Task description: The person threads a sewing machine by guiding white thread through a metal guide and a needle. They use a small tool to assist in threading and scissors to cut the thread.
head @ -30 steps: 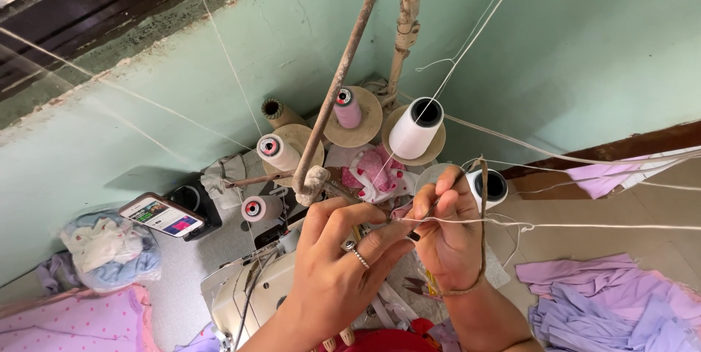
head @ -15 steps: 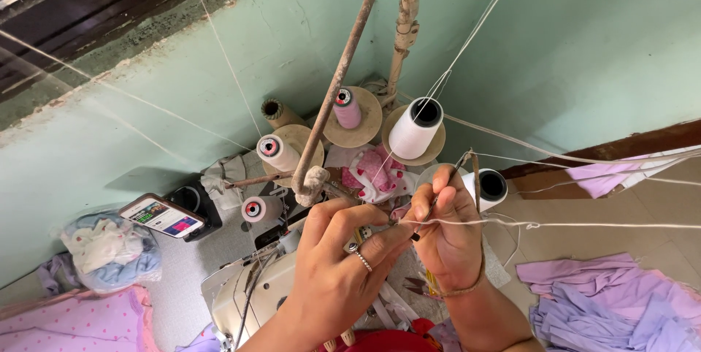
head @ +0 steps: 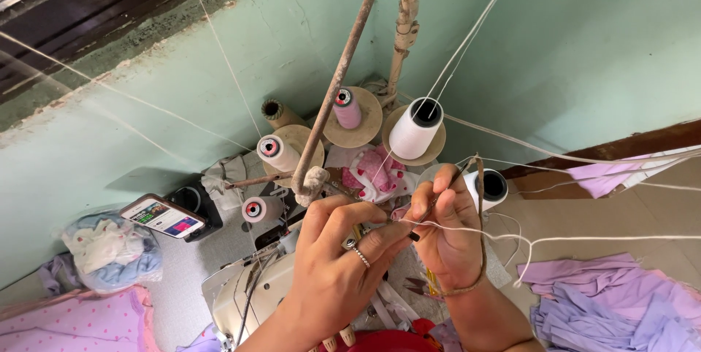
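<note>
Saw left hand [head: 332, 268] raised above sewing machine [head: 252, 301], fingers curled, tips pinched on white thread [head: 584, 238]. Ring on one finger. Right hand [head: 449, 231] just beside, fingertips pinched on same thread, close against left fingertips. Thread ran from pinch point rightward, taut, across view. Slack loop hung below right hand. White cone [head: 415, 130] stood on stand behind hands; pink cone [head: 347, 109] beside it. Phone [head: 162, 215] lay left, well apart. Lilac fabric [head: 621, 301] lay at lower right.

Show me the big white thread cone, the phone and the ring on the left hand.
white thread cone [head: 413, 133], head view: on its side.
phone [head: 162, 216], head view: screen middle.
ring [head: 360, 255], head view: band on the left hand [head: 343, 264] finger.
</note>
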